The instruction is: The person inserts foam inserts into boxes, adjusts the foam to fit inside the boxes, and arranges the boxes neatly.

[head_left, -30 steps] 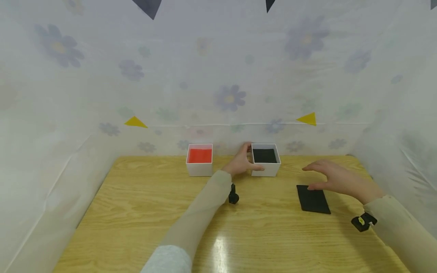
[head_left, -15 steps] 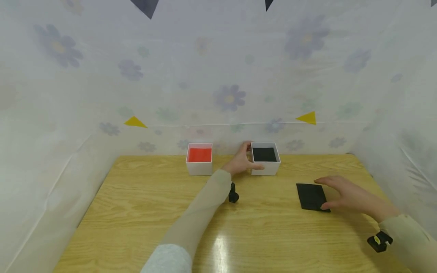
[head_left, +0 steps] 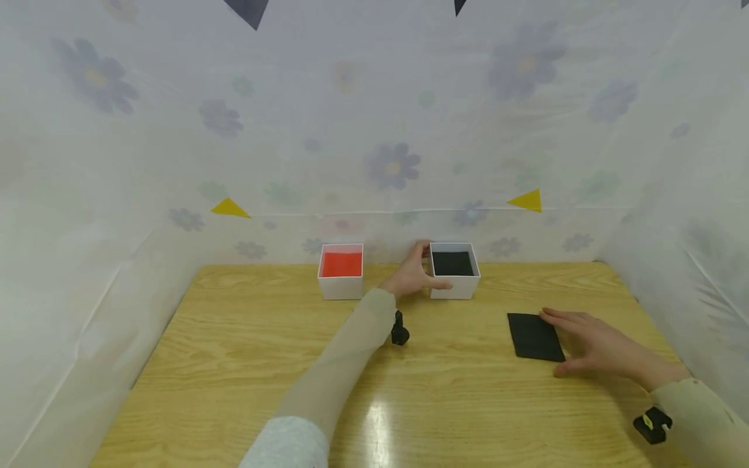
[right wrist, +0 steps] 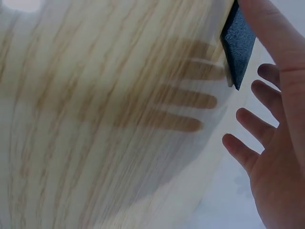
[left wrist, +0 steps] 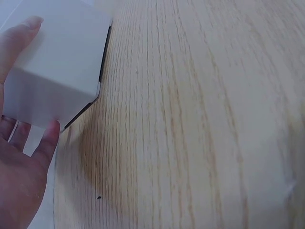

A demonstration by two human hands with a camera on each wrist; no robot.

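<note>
— Wooden table (head_left: 246, 364) under everything, seen from the head view. At the back stand two white boxes: one lined red (head_left: 341, 271), one lined black (head_left: 454, 271).

— And the hands?

— Her left hand (head_left: 413, 278) grips the near left corner of the black-lined box, thumb along the front wall, fingers up the left side. The right hand (head_left: 597, 344) lies with straight, spread fingers, fingertips touching the right edge of a flat black card (head_left: 534, 336) that lies on the table, right of centre and well in front of the boxes. It has hold of nothing.

— What does the left wrist show?

— The white box wall (left wrist: 57, 71) close up, one corner lifted a little off the wood so a dark gap shows beneath. A finger (left wrist: 19, 43) lies on the far face and the thumb (left wrist: 45, 148) presses the near one.

— The right wrist?

— The card (right wrist: 237, 45) seen edge-on at the top, against the thumb-side digit (right wrist: 271, 52). The other fingers (right wrist: 243, 152) hang apart and straight above the wood, casting shadows; none curls round the card.
</note>
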